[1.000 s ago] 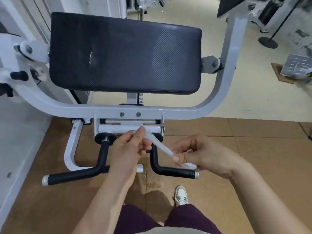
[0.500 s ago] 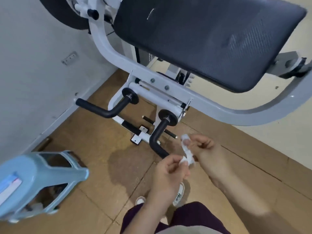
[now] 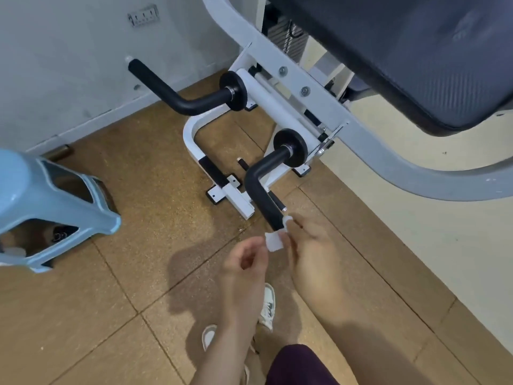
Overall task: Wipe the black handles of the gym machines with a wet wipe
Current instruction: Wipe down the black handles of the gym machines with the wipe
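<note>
Two bent black handles stick out from the white machine: the left handle (image 3: 177, 95) near the wall and the right handle (image 3: 262, 190) pointing toward me. My right hand (image 3: 311, 245) pinches a small white wet wipe (image 3: 274, 241) at the free end of the right handle, which the wipe touches. My left hand (image 3: 244, 262) hovers just left of the wipe with fingers loosely curled. Its fingertips reach the wipe's edge, and whether they grip it is unclear.
A light blue plastic stool (image 3: 55, 195) stands on the cork floor at the left. The machine's black pad (image 3: 416, 51) and curved white frame (image 3: 402, 173) overhang the upper right. The white base bar (image 3: 191, 140) lies under the handles. My shoes (image 3: 268, 307) are below my hands.
My view has swung further left and down, closer to the handles. Both hands moved the wipe up to the right handle's tip. The left hand's grip on the wipe has loosened.
</note>
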